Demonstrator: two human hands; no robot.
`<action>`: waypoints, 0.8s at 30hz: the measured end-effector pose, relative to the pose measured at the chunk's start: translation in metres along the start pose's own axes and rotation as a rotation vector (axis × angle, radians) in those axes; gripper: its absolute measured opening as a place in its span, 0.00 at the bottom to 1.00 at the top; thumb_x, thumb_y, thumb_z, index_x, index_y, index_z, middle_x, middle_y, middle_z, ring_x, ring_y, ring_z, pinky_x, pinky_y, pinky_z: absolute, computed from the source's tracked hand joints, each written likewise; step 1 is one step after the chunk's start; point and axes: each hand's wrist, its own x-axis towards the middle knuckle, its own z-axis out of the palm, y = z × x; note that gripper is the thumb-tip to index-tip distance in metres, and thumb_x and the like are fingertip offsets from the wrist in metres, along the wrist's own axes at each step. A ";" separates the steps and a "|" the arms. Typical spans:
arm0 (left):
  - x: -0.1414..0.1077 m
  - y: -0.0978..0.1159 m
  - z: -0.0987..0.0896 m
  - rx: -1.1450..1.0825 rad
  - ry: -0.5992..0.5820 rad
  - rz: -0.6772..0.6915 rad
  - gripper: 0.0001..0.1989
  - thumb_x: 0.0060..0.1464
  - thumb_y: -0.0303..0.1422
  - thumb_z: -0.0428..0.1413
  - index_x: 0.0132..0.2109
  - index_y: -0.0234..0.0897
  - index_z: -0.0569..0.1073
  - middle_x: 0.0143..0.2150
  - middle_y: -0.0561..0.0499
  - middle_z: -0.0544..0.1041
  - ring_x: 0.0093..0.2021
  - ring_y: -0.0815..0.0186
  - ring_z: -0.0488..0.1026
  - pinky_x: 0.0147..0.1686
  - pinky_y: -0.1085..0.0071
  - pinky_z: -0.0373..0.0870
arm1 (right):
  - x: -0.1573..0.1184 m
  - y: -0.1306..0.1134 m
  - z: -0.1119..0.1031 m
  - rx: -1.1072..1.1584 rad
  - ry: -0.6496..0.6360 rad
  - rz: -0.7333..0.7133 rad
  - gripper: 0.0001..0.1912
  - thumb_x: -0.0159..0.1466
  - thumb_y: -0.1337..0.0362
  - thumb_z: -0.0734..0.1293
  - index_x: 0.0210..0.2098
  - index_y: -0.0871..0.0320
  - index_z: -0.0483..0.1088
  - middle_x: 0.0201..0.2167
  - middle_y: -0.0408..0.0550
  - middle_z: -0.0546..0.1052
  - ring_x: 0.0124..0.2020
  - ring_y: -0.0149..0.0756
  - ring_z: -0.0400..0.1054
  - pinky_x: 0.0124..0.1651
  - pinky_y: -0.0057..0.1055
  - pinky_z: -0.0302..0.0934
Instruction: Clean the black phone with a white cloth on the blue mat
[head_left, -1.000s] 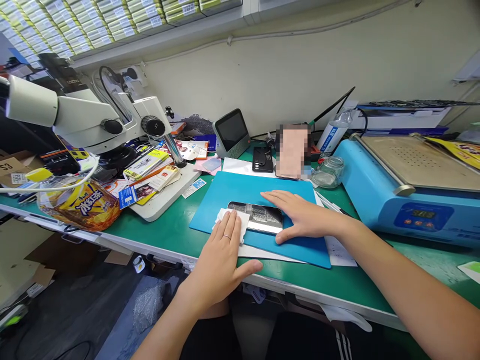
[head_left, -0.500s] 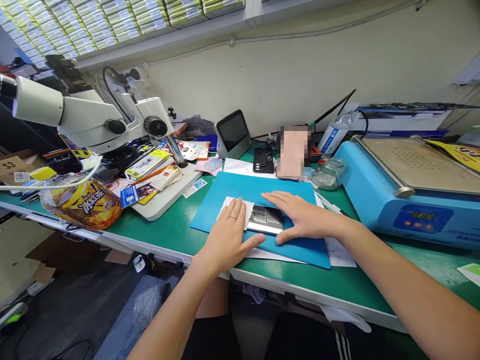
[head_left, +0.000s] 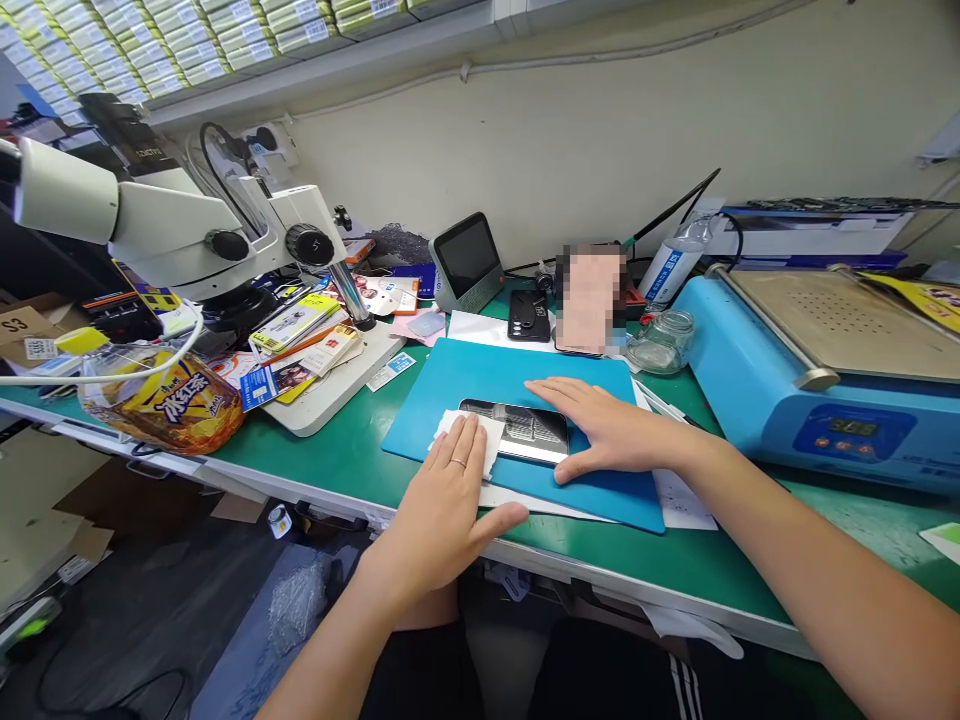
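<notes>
A smartphone (head_left: pixel 534 428) lies flat on a blue mat (head_left: pixel 480 365), its dark glossy screen up and reflecting light. My left hand (head_left: pixel 450 480) rests with straight fingers on a folded white tissue (head_left: pixel 493 437), which covers the near left part of the phone. The ring finger wears a ring. Around the phone's right end, my right hand (head_left: pixel 604 430) is spread, thumb on the near side and fingers on the far side. Whether its thumb touches the phone's edge I cannot tell.
A microscope (head_left: pixel 180 240) and a tea bottle (head_left: pixel 161 400) stand left. Behind the mat are a small display (head_left: pixel 466 262), a black phone (head_left: pixel 529 316) and a glass jar (head_left: pixel 661 342). A blue heating plate (head_left: pixel 817 400) sits right. Papers clutter the microscope base.
My left hand and the tissue have slid toward me and slightly left, uncovering the phone's far left edge. The right hand stays at the phone's right end. The view has shifted slightly.
</notes>
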 end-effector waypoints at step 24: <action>0.013 0.007 0.001 0.041 0.004 -0.015 0.48 0.67 0.61 0.39 0.74 0.20 0.50 0.76 0.30 0.47 0.77 0.45 0.43 0.72 0.47 0.51 | 0.000 0.002 -0.002 -0.008 -0.026 -0.002 0.55 0.54 0.32 0.70 0.72 0.55 0.58 0.77 0.58 0.48 0.76 0.65 0.38 0.72 0.61 0.43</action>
